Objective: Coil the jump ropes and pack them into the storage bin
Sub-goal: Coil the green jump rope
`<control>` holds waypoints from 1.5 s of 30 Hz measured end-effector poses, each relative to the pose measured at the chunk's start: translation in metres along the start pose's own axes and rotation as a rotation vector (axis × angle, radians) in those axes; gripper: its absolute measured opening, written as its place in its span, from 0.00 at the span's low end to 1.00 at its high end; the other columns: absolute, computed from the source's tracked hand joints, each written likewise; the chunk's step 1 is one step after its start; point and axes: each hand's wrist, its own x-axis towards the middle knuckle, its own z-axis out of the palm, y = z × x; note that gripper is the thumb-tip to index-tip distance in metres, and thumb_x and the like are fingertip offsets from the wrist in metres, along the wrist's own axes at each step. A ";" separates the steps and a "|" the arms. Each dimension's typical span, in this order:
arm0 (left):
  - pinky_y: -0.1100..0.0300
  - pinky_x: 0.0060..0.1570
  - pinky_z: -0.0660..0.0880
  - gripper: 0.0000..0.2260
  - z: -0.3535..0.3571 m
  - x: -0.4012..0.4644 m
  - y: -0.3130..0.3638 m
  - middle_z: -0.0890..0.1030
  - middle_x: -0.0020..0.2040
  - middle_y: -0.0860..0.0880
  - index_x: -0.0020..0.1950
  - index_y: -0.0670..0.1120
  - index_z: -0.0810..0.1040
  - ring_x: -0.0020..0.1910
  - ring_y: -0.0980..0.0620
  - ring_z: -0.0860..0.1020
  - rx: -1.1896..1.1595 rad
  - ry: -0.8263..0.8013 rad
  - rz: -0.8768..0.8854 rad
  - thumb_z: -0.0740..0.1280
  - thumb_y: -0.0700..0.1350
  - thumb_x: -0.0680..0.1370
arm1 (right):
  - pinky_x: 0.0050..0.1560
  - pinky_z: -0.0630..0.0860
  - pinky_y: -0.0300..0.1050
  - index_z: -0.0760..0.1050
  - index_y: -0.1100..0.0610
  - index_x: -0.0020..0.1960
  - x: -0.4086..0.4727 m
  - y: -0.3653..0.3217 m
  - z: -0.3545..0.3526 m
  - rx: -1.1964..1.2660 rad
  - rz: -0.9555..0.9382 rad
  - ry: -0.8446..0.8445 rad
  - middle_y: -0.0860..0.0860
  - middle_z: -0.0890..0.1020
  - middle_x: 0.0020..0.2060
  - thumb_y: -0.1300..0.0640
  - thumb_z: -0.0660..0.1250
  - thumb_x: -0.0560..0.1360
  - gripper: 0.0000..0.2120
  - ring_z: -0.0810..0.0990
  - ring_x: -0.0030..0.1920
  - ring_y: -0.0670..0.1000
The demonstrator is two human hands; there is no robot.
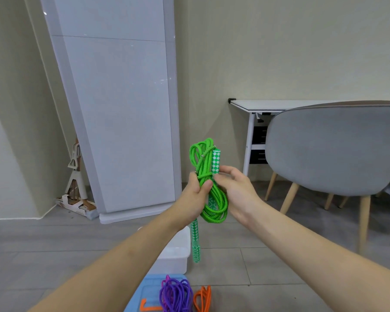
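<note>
Now, big picture first: behind everything stands a tall white glossy panel with a grey frame (119, 109) leaning by the wall, and off to the right a grey upholstered chair on pale wooden legs (329, 152) sits in front of a white bench (263, 105). Neither is in the way, so the risks sit lower down.

On the grey tiled floor (279, 255), almost under the forearms, is the white plastic storage bin (176, 253), partly hidden by the left arm, so what it holds cannot be seen. Near the bottom edge a loose purple jump rope (175, 296) lies on a pale blue lid or board (142, 293), an orange rope (203, 299) just beside it. Those look still to be coiled.

Up in the air, the green braided jump rope (212, 194) is bundled into long loops. The left hand (196, 197) is wrapped round the middle of the bundle, thumb pressed across the strands. The right hand (236, 188) sits against the far side, fingers loosely curled at one checkered green-and-white handle (216, 162) standing upright.

Trouble spot: the other checkered handle (195, 243) dangles free below the left hand. If the wrap at the waist is not cinched, I reckon that weight drags the loops open on the way down. It could also catch the bin's rim and spill the coil.
</note>
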 end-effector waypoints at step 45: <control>0.62 0.53 0.75 0.09 -0.005 0.013 0.005 0.76 0.54 0.52 0.65 0.53 0.62 0.54 0.54 0.77 -0.058 0.190 0.086 0.57 0.45 0.86 | 0.44 0.86 0.47 0.82 0.67 0.53 -0.007 -0.012 -0.002 0.039 0.302 -0.027 0.60 0.87 0.45 0.78 0.61 0.76 0.15 0.88 0.42 0.53</control>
